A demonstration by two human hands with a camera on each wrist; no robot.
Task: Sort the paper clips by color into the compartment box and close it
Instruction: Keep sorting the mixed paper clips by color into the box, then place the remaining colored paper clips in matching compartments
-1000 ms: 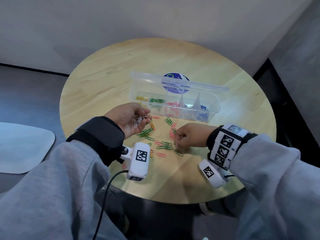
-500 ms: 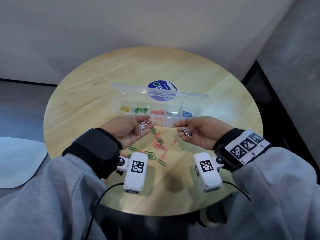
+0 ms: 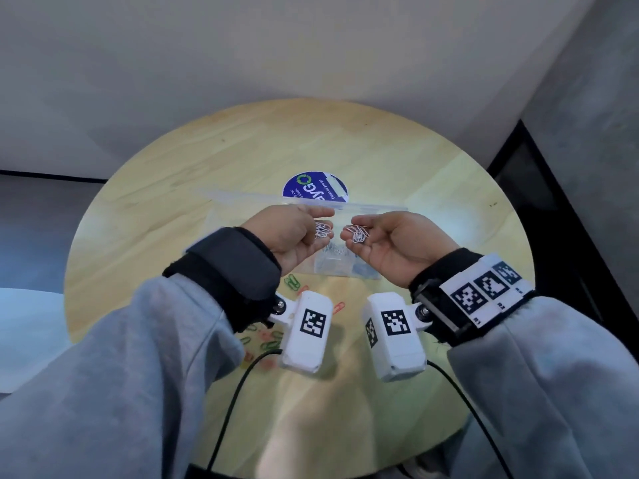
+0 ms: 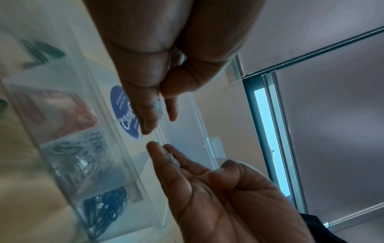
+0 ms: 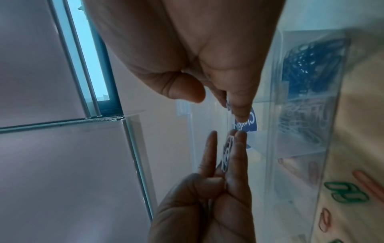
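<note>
Holding both hands palm-up over the open compartment box, we see each grip cradling a small cluster of white paper clips. The left hand carries its white clips on loosely curled fingers; the right hand carries its own white clips the same way, fingertips of the two hands nearly meeting but apart. The clear box stands on the round wooden desk, its lid raised at the far side. From the left wrist view we distinguish compartments in a row: red clips, then white ones, then blue clips. Both hands hover above the white compartment. Loose green clips and orange clips lie on the desk just nearer than the box, partly hidden by the wrists. A blue round sticker sits on the desk behind the lid.
</note>
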